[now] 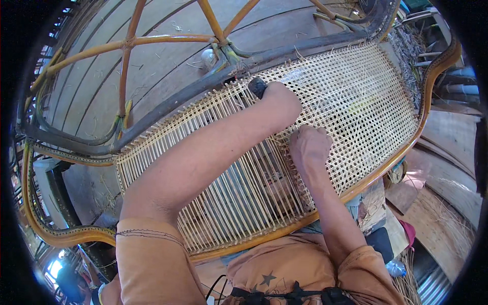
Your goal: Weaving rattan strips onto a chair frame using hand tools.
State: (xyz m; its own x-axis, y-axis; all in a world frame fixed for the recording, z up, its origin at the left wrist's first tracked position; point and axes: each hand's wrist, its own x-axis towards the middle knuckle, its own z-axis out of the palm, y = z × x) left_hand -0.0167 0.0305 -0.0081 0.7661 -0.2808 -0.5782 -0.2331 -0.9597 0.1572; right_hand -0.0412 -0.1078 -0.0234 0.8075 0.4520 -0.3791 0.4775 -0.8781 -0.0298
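Note:
A rattan seat panel [361, 96] lies across my lap, with open-holed cane weave on its right part and parallel strands [229, 190] alone on its left. My left arm reaches over those strands. My left hand [283, 103] is closed around a short, dark, blocky tool [257, 87]; its end shows beside the thumb, the rest is hidden. Just below and to the right, my right hand [311, 145] is curled closed against the weave near its left border. Whatever its fingers pinch is hidden under the hand.
A curved wooden frame [439, 63] surrounds the panel. Beyond it, a dark rail [178, 101] joins bent rattan poles [168, 39] over a plank floor [168, 15] strewn with cane scraps. Boards [447, 147] lie at right. Another person [109, 291] is partly visible at lower left.

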